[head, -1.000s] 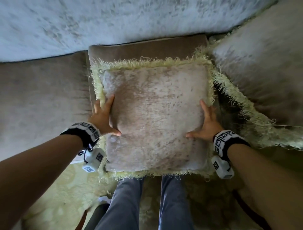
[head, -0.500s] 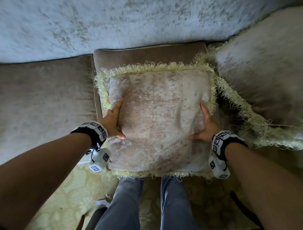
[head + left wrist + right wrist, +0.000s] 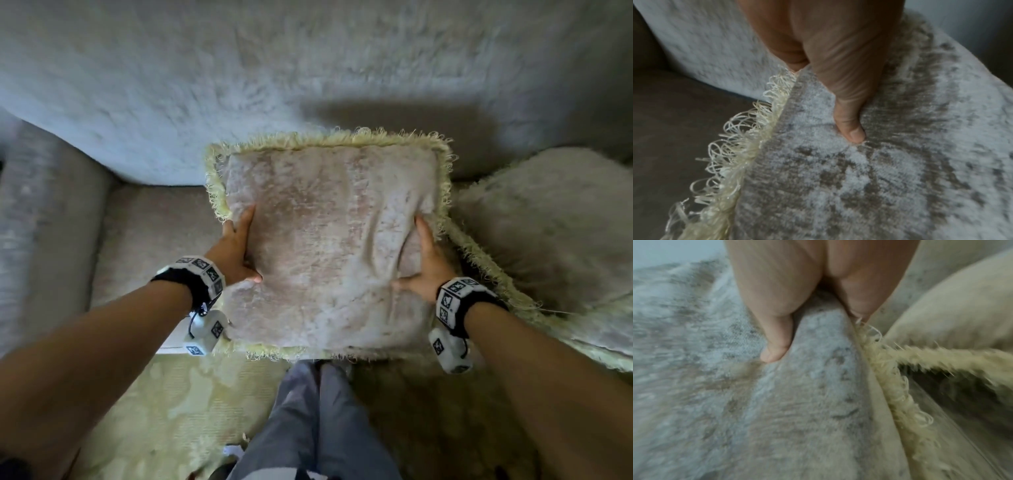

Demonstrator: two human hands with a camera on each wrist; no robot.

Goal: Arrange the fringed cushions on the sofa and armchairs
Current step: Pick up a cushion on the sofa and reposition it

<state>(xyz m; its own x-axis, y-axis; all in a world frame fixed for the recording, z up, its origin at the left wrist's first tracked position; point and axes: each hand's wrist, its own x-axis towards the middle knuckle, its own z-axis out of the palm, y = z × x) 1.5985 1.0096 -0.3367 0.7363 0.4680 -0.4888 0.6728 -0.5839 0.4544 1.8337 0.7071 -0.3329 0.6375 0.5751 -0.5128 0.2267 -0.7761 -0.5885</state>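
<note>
A square grey-beige cushion with a pale yellow fringe (image 3: 329,246) is held between both hands in front of the sofa's backrest (image 3: 239,85). My left hand (image 3: 236,251) grips its left edge, thumb pressed into the front face (image 3: 853,129) and fingers hidden behind. My right hand (image 3: 423,267) grips the right edge the same way, thumb on the front (image 3: 774,352). The cushion's top edge stands against the backrest. A second fringed cushion (image 3: 555,240) lies on the seat to the right, its fringe touching the held one (image 3: 941,358).
The brown seat (image 3: 150,233) shows bare to the left of the held cushion, bounded by the grey armrest (image 3: 37,222). Below lie a pale patterned rug (image 3: 178,411) and my legs in grey trousers (image 3: 318,418).
Both hands have carried the cushion up and back toward the backrest; it now covers the brown seat patch seen behind it earlier. The grip is unchanged.
</note>
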